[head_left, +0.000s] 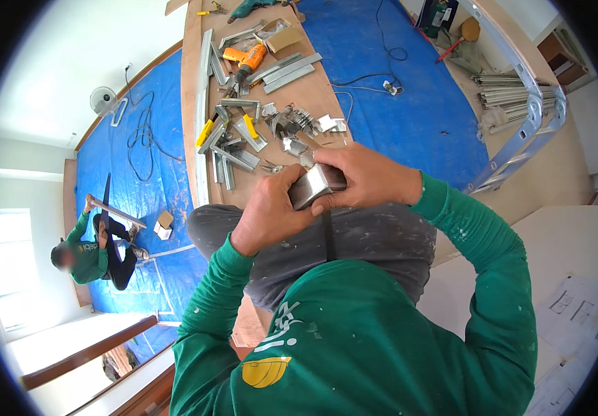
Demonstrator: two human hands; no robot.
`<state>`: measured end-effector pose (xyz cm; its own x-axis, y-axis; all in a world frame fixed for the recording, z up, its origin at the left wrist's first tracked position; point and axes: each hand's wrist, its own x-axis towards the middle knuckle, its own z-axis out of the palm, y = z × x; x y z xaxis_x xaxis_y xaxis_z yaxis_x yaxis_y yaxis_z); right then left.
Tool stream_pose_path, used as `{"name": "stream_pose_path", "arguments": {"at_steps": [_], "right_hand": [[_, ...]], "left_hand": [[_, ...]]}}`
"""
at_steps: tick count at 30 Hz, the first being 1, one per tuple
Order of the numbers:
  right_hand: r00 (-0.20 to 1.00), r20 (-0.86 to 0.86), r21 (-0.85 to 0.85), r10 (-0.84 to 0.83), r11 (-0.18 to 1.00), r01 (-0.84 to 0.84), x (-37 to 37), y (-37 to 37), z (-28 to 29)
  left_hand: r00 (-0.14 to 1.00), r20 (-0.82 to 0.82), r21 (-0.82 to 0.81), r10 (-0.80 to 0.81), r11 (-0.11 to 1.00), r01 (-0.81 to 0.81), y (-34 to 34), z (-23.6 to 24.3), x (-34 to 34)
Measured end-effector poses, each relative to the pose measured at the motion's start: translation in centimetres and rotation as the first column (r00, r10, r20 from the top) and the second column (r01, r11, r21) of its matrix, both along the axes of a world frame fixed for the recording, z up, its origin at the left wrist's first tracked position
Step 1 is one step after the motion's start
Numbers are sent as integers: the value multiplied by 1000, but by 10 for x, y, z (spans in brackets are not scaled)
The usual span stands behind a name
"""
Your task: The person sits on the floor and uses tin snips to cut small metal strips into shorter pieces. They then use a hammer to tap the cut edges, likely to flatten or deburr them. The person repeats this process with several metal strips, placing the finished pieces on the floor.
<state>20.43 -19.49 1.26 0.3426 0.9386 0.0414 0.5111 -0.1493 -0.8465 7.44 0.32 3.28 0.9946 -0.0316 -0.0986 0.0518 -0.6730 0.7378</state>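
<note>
Between my hands, above my lap, is a short bent piece of shiny metal channel (318, 183). My left hand (263, 209) closes on its left end. My right hand (367, 176) grips the right end, its thumb pressed along the near edge. Just beyond lies a heap of small bent metal clips (292, 123) on a plywood board (243, 188). Left of the heap are cut lengths of metal channel (242, 157) and tools with yellow handles (249, 127). An orange drill (246, 61) rests farther up the board, beside an open cardboard box (279, 37).
Blue sheeting (410, 125) covers the floor on both sides, with black cables (145, 132) on it. A co-worker (98, 243) sits at the left holding a long strip. A metal ladder (521, 132) stands at right near bundled rods (510, 97). A teal drill (249, 7) lies at the far end.
</note>
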Motion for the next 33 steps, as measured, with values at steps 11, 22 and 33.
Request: {"name": "stream_pose_path", "arguments": {"at_steps": [11, 22, 33], "right_hand": [[979, -187, -48, 86, 994, -96, -7, -13, -36], [925, -371, 28, -86, 994, 104, -44, -13, -36], [947, -290, -61, -137, 990, 125, -88, -41, 17]], "left_hand": [[955, -240, -347, -172, 934, 81, 2, -44, -10], [949, -207, -363, -236, 920, 150, -12, -47, -20], [853, -102, -396, -512, 807, 438, -1, -30, -17]]}}
